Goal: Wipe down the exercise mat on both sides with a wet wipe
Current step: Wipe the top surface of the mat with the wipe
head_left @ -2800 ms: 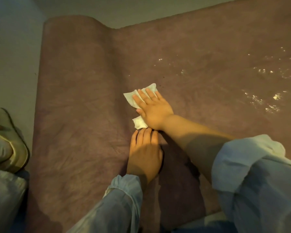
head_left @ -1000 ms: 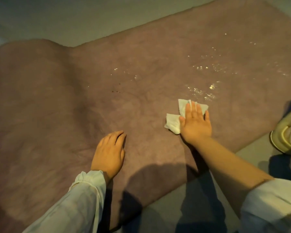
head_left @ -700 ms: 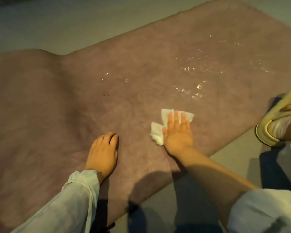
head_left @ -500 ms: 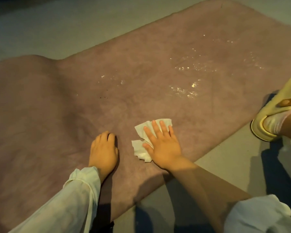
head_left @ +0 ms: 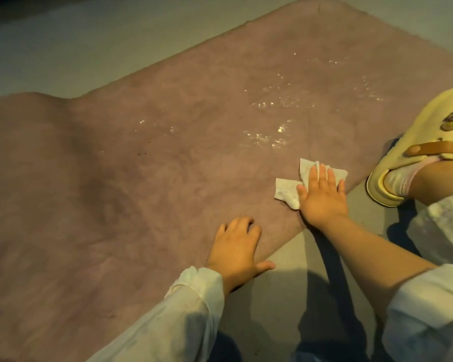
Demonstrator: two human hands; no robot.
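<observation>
**Mat wiped near its front edge**

Grey floor [head_left: 89, 48] is covered by a mauve, soft-surfaced exercise mat [head_left: 141, 192], humped at its left end. A crumpled white wet wipe [head_left: 288, 190] is pressed flat-fingered by the right hand [head_left: 322, 202] at the mat's front edge. The left hand [head_left: 236, 249] is rested there, fingers slightly bent, nothing gripped. Wet patches [head_left: 267, 139] are seen beyond; a yellow slipper [head_left: 413, 142] lies right.
</observation>
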